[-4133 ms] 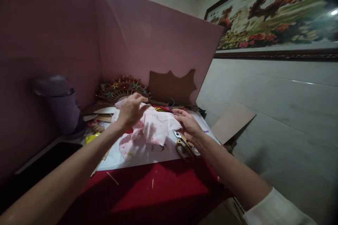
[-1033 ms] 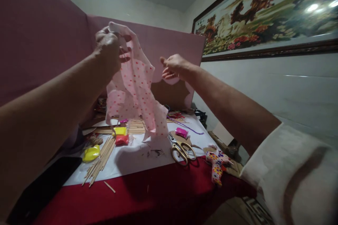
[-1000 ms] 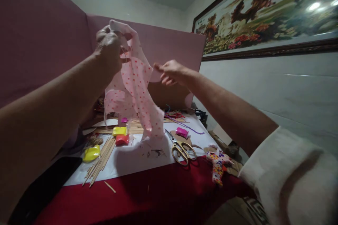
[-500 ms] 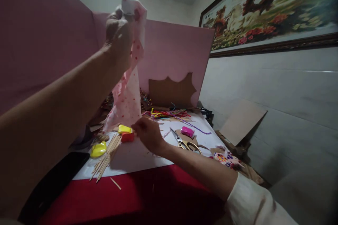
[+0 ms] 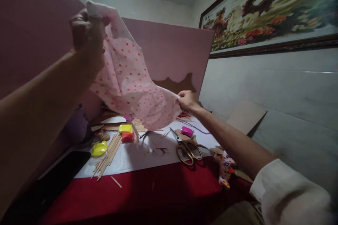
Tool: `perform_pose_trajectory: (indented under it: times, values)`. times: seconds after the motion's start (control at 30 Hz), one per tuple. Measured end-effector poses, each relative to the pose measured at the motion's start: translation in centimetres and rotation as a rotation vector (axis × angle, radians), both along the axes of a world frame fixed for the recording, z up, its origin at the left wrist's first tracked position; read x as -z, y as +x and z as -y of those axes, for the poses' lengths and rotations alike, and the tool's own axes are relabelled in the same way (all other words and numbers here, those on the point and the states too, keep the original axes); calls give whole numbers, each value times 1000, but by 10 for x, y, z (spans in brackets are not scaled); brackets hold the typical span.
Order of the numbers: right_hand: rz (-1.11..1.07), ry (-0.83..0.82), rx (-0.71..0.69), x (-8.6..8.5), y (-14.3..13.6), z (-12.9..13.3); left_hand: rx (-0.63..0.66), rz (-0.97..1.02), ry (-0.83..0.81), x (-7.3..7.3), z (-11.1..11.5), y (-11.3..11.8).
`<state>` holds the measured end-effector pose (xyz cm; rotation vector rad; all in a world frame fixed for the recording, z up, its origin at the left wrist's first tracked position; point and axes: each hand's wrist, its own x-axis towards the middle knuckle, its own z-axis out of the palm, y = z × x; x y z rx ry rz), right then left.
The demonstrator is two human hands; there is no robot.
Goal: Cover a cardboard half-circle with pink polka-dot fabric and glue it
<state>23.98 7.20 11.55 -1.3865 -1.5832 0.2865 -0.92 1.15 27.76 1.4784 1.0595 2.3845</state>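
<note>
Right of the scissors [image 5: 186, 147], a loose, off-white sleeve [image 5: 287, 190] ends partway along the right forearm [image 5: 232, 137], its plain cuff wide and softly creased; a darker curved patch marks it, fold or shadow unclear. The right hand [image 5: 187, 99] is bare. Left of the scissors, the left hand [image 5: 88, 35] and forearm are bare.

No text, label or number can be read here. The small marks on the framed picture [image 5: 266, 14] and on the white paper [image 5: 124, 161] are unclear.
</note>
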Motion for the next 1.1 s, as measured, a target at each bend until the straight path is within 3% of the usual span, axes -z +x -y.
perform_pose_trajectory:
  times: [0.13,0.33,0.6,0.87,1.1]
  values:
    - [-72,103,157,-30,42,-10,-27,-33,-24,13,-13,-18]
    - [-98,154,209,-48,67,-16,-22,57,-125,21,-28,-21]
    - [70,84,102,-57,83,-10,-48,157,-247,30,-50,-25]
    - [278,65,164,-51,86,-2,30,214,-425,43,-71,-23]
    - [351,107,248,-50,79,-12,81,150,-480,55,-78,-31]
